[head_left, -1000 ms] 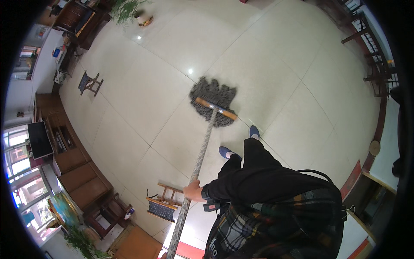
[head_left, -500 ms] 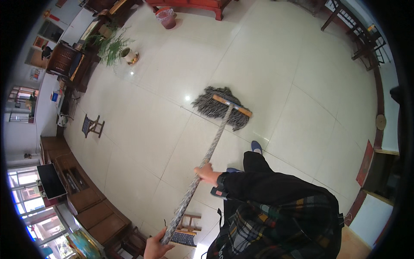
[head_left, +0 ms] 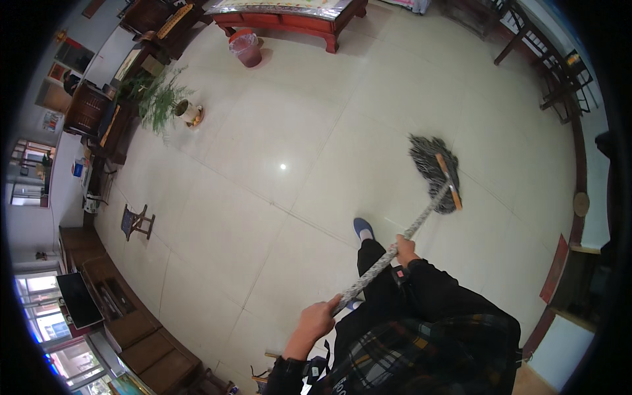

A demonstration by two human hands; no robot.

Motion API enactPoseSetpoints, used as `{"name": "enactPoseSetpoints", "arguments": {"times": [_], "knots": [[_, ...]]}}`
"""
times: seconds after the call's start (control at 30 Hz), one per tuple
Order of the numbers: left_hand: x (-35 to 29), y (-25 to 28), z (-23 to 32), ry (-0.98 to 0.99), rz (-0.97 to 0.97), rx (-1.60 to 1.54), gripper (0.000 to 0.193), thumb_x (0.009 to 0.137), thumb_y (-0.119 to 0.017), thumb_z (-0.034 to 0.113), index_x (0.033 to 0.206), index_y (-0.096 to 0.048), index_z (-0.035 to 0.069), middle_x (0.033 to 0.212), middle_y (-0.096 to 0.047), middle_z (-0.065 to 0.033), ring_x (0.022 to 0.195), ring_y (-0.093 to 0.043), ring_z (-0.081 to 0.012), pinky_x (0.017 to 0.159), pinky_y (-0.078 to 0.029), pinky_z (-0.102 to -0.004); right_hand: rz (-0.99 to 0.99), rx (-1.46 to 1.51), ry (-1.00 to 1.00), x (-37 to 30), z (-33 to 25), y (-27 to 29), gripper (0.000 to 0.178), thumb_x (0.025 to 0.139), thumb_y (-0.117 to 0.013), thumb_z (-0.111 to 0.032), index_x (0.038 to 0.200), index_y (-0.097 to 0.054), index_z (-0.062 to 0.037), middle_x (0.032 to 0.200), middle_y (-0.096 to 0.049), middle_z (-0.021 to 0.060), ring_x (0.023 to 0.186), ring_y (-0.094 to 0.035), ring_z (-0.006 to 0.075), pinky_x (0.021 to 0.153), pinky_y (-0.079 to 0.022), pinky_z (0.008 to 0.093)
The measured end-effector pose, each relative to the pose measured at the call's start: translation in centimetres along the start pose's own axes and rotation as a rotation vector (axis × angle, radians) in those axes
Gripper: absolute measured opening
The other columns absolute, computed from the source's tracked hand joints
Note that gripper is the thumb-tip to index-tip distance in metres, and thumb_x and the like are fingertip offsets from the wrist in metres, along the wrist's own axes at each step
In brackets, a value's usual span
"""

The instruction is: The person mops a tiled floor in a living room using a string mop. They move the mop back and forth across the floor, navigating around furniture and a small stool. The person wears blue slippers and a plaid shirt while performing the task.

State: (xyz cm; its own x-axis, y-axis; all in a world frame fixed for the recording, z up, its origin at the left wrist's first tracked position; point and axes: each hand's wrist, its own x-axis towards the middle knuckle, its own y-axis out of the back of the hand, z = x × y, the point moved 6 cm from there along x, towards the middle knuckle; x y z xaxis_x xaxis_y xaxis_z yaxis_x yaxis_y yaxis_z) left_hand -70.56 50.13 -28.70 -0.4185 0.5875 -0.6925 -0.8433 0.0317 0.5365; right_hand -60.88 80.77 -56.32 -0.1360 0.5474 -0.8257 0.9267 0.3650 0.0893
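Observation:
A mop (head_left: 431,172) with dark grey strands and a wooden crossbar lies with its head flat on the pale tiled floor (head_left: 309,131), right of the middle. Its long handle, wrapped in a grey and white pattern, slants back toward me. My right hand (head_left: 407,250) is closed around the handle about midway. Lower down and to the left, my left hand (head_left: 319,318) grips the handle's near end. One of my feet, in a blue shoe (head_left: 363,228), stands left of the handle.
A red wooden table (head_left: 283,21) is at the far side, with a lined pink bin (head_left: 246,50) before it. A potted plant (head_left: 189,112) stands far left, a folding stool (head_left: 137,222) at left. Wooden cabinets (head_left: 141,329) line the left wall; dark chairs (head_left: 553,72) stand far right.
The mop head has swept to the right across the floor and its strands have swung to the left of the crossbar. Both hands have moved right with the handle. A foot has stepped forward.

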Motion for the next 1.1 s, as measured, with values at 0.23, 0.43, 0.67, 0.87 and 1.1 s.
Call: {"name": "enactPoseSetpoints", "arguments": {"times": [0.23,0.43,0.67,0.87,1.1], "knots": [[18.3,8.2,7.8,-0.175,0.05,0.034,0.054,0.069,-0.061,0.013,0.122,-0.053,0.021,0.08,-0.063,-0.0128,0.076,-0.062,-0.0341,0.062,-0.049,-0.046,-0.089,0.036,-0.267,12.1,-10.8,-1.5,0.026,0.089,-0.051,-0.025,0.085,-0.052,0.0012,0.069,-0.057,0.015,0.066,-0.055,0.0231,0.065,-0.048,0.0368],[25.5,13.4,9.9,-0.209,0.099,0.012,0.046,0.07,-0.063,0.015,0.115,-0.054,0.019,0.079,-0.064,-0.0115,0.075,-0.063,-0.033,0.06,-0.049,-0.0466,-0.02,0.122,-0.373,18.5,-17.1,-3.6,0.011,0.086,-0.053,-0.014,0.086,-0.047,-0.0054,0.079,-0.051,0.0098,0.069,-0.053,0.0217,0.065,-0.049,0.0387],[23.9,16.1,8.0,-0.039,0.123,-0.102,0.053,0.073,-0.068,0.022,0.123,-0.05,0.019,0.084,-0.064,-0.0139,0.079,-0.064,-0.0339,0.064,-0.05,-0.0454,-0.145,-0.164,-0.14,17.5,-20.9,-11.7,0.013,0.085,-0.052,-0.015,0.088,-0.05,-0.0034,0.074,-0.052,0.0097,0.063,-0.054,0.0232,0.062,-0.047,0.0359],[19.2,15.8,3.0,0.166,0.198,-0.202,0.063,0.073,-0.071,0.029,0.131,-0.048,0.023,0.087,-0.064,-0.0143,0.082,-0.063,-0.0333,0.07,-0.05,-0.0446,-0.336,-0.164,-0.113,13.9,-19.6,-23.1,0.025,0.081,-0.057,-0.008,0.097,-0.043,0.0058,0.076,-0.053,0.0181,0.065,-0.057,0.0284,0.056,-0.05,0.044],[7.8,10.3,-4.8,0.323,0.306,-0.379,0.068,0.074,-0.069,0.031,0.136,-0.043,0.022,0.089,-0.064,-0.0192,0.083,-0.063,-0.0372,0.071,-0.049,-0.0448,-0.446,-0.52,0.007,2.7,-10.0,-32.0,0.024,0.082,-0.051,-0.008,0.096,-0.04,0.0087,0.073,-0.057,0.0209,0.057,-0.059,0.0317,0.052,-0.05,0.0444]]}}
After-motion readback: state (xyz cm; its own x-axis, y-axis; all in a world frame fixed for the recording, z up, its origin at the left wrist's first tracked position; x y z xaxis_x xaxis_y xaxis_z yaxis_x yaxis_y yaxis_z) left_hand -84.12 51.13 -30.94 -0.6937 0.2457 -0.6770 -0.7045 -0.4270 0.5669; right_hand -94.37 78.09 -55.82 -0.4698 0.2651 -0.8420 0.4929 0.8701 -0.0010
